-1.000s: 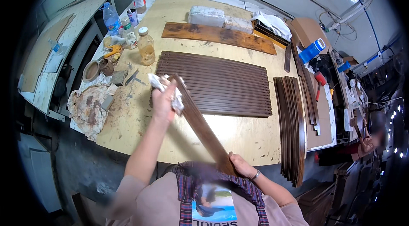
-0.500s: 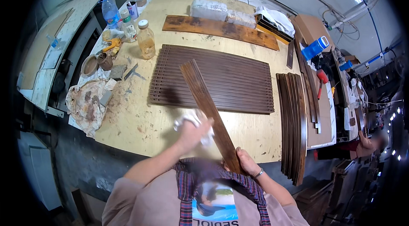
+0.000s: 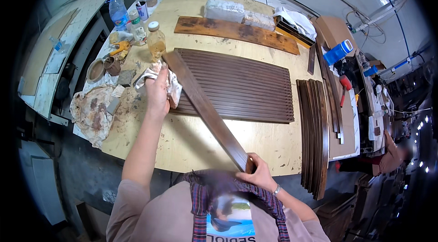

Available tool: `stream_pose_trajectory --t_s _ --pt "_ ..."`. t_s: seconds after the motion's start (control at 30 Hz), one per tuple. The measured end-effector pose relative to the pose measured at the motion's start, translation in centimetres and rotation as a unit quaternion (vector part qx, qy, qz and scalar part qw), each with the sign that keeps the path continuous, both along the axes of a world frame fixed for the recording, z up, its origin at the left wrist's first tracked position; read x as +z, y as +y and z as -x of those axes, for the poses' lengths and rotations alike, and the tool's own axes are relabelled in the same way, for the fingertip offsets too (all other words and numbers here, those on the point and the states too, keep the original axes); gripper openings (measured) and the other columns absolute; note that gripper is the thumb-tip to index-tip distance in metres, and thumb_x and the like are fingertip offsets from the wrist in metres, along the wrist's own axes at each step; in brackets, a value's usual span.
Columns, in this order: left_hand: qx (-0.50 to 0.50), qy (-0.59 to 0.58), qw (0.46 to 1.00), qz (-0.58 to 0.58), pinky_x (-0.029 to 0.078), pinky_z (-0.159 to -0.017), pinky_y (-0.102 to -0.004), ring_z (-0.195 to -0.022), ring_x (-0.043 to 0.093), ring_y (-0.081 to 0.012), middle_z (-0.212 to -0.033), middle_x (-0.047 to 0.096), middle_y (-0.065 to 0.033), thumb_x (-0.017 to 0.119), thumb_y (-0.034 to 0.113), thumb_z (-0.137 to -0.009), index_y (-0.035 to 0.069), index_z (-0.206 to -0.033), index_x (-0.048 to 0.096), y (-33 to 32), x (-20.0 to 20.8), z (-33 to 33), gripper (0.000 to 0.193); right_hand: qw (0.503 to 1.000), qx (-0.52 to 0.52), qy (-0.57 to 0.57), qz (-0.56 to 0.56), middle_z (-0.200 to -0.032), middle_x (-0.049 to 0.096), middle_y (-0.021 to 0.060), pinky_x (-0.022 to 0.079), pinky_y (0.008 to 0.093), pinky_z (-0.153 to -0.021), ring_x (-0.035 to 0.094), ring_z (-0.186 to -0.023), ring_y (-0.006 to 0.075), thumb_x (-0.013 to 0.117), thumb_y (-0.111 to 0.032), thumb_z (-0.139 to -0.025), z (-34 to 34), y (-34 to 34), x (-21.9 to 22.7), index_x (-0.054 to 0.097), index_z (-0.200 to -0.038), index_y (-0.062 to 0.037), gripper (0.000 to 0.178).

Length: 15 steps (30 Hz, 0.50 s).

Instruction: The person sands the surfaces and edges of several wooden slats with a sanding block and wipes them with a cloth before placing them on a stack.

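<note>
Right hand (image 3: 258,174), at the near edge of the workbench (image 3: 191,141), closed around the near end of a long dark wooden slat (image 3: 205,110). Slat runs diagonally up and away over the bench. Left hand (image 3: 157,89), farther along, presses a stained white rag (image 3: 171,88) against the slat's far end, fingers curled on the cloth. Beyond, a panel of dark slats (image 3: 246,84) lies flat at the bench's middle; a stack of loose slats (image 3: 312,128) sits by the right edge. Bottles (image 3: 156,40) stand near the far left corner.
</note>
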<state>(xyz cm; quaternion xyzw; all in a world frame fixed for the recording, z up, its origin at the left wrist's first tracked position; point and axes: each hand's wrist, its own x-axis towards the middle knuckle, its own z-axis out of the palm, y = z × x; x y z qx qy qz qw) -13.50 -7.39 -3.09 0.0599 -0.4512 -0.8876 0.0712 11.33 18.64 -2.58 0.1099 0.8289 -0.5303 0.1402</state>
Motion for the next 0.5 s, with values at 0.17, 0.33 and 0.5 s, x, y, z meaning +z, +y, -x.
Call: stream_pose_trajectory --t_s 0.17,0.33,0.5 --pt "-0.111 0.085 0.969 0.205 0.05 -0.071 -0.0261 -0.084 0.06 -0.0125 -0.099 0.062 -0.0054 0.061 0.02 -0.095 -0.001 -0.116 0.055 4.3 1.9 -2.4 0.03 0.964 -0.046 0.034 0.258 -0.082 0.057 0.0012 0.044 0.0238 -0.06 0.052 -0.068 0.0087 0.066 -0.019 -0.079 6.1 1.5 -1.3 0.056 -0.118 0.0 0.044" --pt "-0.276 0.38 0.788 0.398 0.04 -0.103 -0.0398 -0.119 0.051 -0.0254 -0.124 0.056 -0.0129 0.065 0.017 -0.087 0.003 -0.13 0.049 11.1 -1.4 -12.9 0.048 0.833 -0.134 0.169 0.51 -0.094 0.061 0.0057 0.048 0.0274 -0.073 0.056 -0.08 0.0116 0.044 -0.029 -0.098 15.9 0.8 3.5 0.05 -0.125 0.0019 0.041" --pt "-0.393 0.141 0.843 0.338 0.046 -0.099 -0.0386 -0.107 0.063 -0.0267 -0.117 0.061 -0.0155 0.071 0.015 -0.083 0.0 -0.122 0.057 5.6 -6.2 -15.1 0.044 0.752 -0.084 0.215 0.617 -0.098 0.054 0.0078 0.044 0.0284 -0.067 0.05 -0.076 0.0156 0.045 -0.04 -0.099 17.9 5.2 4.4 0.04 -0.136 0.0003 0.055"
